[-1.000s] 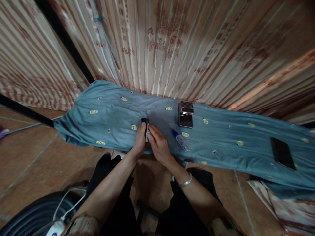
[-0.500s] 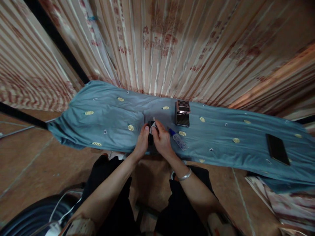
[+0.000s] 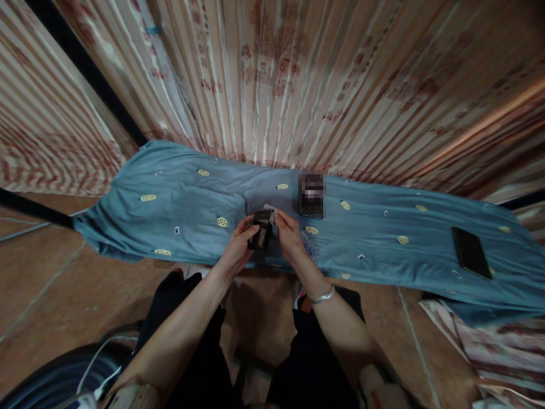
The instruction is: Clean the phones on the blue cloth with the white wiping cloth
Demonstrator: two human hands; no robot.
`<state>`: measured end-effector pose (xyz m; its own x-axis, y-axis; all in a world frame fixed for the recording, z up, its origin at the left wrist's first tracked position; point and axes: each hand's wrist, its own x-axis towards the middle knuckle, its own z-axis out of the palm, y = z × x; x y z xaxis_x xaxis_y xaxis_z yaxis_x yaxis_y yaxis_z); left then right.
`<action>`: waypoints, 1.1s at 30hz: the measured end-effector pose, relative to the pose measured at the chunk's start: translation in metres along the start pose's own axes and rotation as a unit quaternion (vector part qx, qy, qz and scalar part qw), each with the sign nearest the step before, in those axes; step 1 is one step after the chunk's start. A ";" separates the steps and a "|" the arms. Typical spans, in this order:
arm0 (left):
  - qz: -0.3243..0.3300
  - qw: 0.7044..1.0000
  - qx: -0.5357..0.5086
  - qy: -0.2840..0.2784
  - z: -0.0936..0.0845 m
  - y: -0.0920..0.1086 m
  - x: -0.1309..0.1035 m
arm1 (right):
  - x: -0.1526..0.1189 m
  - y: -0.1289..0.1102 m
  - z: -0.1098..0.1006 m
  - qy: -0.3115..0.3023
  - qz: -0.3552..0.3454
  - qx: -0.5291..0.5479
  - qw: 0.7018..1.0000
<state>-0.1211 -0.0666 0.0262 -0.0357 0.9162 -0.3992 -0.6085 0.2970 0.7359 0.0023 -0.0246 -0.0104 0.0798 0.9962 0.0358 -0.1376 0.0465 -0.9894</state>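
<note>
My left hand (image 3: 239, 243) is closed around the left side of a small dark rectangular case (image 3: 258, 241), tilted so that a lighter brownish panel shows on its face. What kind of case it is, I cannot make out. My right hand (image 3: 290, 234) pinches a pale grey wiping cloth (image 3: 273, 216) at the case's upper right edge. Just right of that hand, a small clear bottle (image 3: 310, 244) with blue markings lies on the blue patterned sheet (image 3: 370, 227). The right hand and wrist hide part of the bottle.
Behind the hands lies a dark glossy flat item (image 3: 311, 209) with a blurred-out thing on top. A black phone-like slab (image 3: 471, 253) rests far right. A pleated curtain (image 3: 272, 85) hangs along the back edge. A black coiled hose (image 3: 63, 375) and white cable occupy the lower left floor.
The dark case has turned so that its face with the lighter panel shows. My right hand has shifted slightly right with the cloth and now covers the bottle's blue cap.
</note>
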 end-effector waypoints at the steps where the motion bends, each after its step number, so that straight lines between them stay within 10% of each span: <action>1: -0.013 1.000 -0.008 0.014 0.001 0.001 0.000 | -0.001 0.002 0.001 0.001 0.011 0.014 1.000; 21: -0.130 0.984 -0.048 -0.113 0.000 0.005 -0.016 | 0.012 -0.016 -0.015 -0.003 0.031 0.004 1.000; 33: -0.111 0.988 -0.055 -0.093 -0.005 0.003 -0.007 | 0.007 -0.028 -0.018 -0.040 -0.067 -0.049 0.996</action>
<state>-0.1263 -0.0737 0.0282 0.2486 0.8684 -0.4290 -0.6680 0.4744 0.5733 0.0249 -0.0204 0.0153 0.0117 0.9844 0.1757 -0.0336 0.1760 -0.9838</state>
